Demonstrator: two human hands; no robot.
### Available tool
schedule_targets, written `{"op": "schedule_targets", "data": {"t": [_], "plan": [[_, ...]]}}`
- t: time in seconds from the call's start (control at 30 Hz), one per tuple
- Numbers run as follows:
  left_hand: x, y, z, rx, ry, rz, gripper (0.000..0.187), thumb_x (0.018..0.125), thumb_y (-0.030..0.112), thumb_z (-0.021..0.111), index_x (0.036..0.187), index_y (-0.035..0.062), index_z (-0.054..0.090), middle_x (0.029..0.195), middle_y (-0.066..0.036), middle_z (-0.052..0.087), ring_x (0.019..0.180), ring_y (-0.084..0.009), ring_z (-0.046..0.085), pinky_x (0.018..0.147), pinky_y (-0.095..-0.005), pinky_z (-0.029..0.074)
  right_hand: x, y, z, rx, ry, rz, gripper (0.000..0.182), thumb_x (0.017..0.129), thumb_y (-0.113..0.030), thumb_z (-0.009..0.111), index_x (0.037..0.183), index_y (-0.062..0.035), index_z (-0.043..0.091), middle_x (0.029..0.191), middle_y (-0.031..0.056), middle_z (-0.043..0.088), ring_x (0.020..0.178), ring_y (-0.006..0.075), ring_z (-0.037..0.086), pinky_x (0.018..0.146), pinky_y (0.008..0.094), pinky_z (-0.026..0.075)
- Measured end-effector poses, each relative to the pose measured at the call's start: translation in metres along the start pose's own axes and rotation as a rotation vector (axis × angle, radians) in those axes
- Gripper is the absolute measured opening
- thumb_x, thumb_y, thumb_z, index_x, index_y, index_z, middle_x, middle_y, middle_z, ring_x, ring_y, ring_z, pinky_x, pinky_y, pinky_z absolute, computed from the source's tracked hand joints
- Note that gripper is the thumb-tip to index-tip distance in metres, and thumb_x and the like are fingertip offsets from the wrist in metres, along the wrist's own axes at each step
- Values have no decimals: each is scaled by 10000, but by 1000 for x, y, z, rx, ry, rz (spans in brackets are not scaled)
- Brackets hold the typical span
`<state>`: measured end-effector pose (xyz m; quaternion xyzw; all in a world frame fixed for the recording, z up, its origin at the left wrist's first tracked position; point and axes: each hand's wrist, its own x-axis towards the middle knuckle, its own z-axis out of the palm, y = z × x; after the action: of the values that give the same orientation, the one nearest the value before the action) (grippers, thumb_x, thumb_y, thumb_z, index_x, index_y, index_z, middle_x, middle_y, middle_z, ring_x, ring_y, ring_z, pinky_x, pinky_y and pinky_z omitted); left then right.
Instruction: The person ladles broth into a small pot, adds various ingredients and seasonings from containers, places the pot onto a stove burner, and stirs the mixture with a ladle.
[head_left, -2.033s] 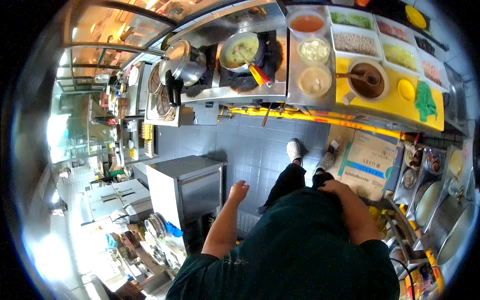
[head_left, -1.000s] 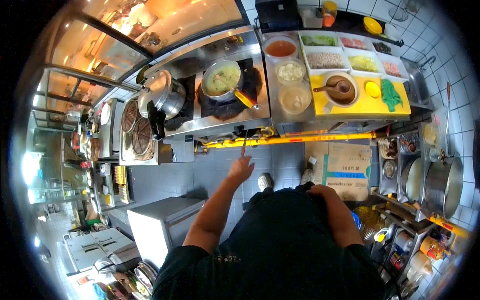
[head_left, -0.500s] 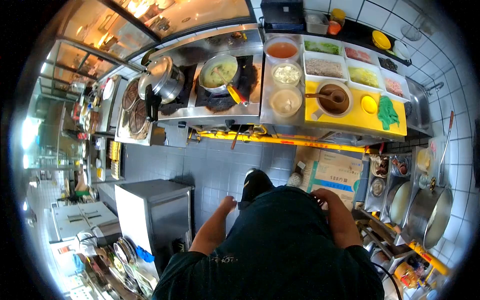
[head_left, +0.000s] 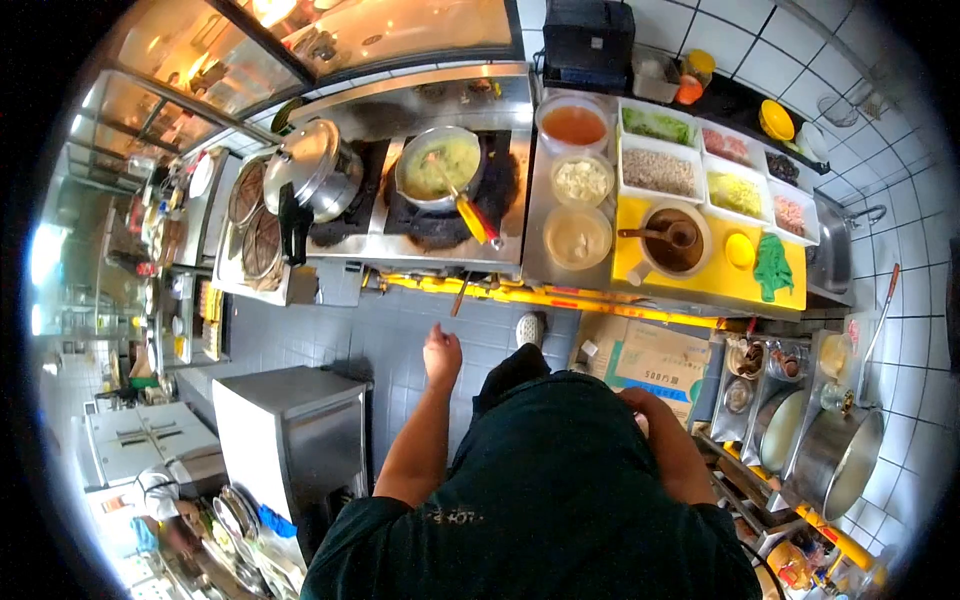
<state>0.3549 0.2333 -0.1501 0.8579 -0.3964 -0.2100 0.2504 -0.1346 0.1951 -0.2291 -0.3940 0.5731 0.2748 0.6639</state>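
Observation:
My left hand (head_left: pixel 441 357) is in mid-air over the grey floor, in front of the stove. One finger points forward, the others are loosely bent, and nothing shows in it. My right hand (head_left: pixel 645 404) is close to my body, above the cardboard; its fingers are mostly hidden, and a small pale spot shows beside it. Ahead on the stove stands a pan (head_left: pixel 440 168) of pale green food, with a red-and-yellow-handled utensil (head_left: pixel 473 216) resting in it. Left of it is a lidded metal pot (head_left: pixel 316 172) with a black handle.
White trays of ingredients (head_left: pixel 656 170) and bowls (head_left: pixel 578 237) cover the right counter. A brown sauce pot (head_left: pixel 657 262) with a ladle sits on a yellow board (head_left: pixel 715 283). Yellow pipes (head_left: pixel 560 300) run below. A steel cabinet (head_left: pixel 300 420) stands left; large pots (head_left: pixel 845 460) are right.
My body has moved forward toward the stove, one shoe now showing ahead. My left hand has swung up and forward. My right hand has drawn a little closer to my body.

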Motion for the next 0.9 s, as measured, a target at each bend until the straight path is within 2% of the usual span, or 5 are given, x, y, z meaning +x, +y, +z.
{"op": "schedule_targets", "data": {"t": [0.17,0.33,0.5,0.67,0.9], "plan": [[79,148,-59,166,243,595,667,853,80,632,1479,75,401,1344,-239,472,1056,-419,587,825,-450,544,-3,-12,-20,-891,94,-597,488,803,-379,703,1177,-69,661,978,207,690,925,341,685,796,441,544],[161,209,-80,596,54,1027,433,839,96,586,1266,26,562,1218,-233,551,979,-355,597,814,-442,524,64,-20,-19,-907,377,-343,258,847,-255,641,938,-30,729,908,201,698,931,373,677,803,443,548],[195,195,-95,622,-67,1013,118,800,117,614,865,36,557,913,-169,569,840,-332,639,692,-438,558,35,-70,-27,-800,557,-339,231,917,-195,596,897,0,718,919,206,709,871,379,692,734,494,559],[152,229,-155,334,-152,919,108,843,85,644,850,18,560,842,-196,571,746,-387,632,652,-475,543,92,-64,-42,-845,244,-74,295,960,-232,591,1039,19,723,1054,235,701,958,411,675,813,519,539],[170,228,-144,53,-17,1088,137,827,49,635,958,13,619,900,-198,607,763,-388,614,661,-474,539,19,-80,-103,-820,94,103,220,782,-159,684,905,13,743,974,248,697,952,375,681,814,493,520]]}}
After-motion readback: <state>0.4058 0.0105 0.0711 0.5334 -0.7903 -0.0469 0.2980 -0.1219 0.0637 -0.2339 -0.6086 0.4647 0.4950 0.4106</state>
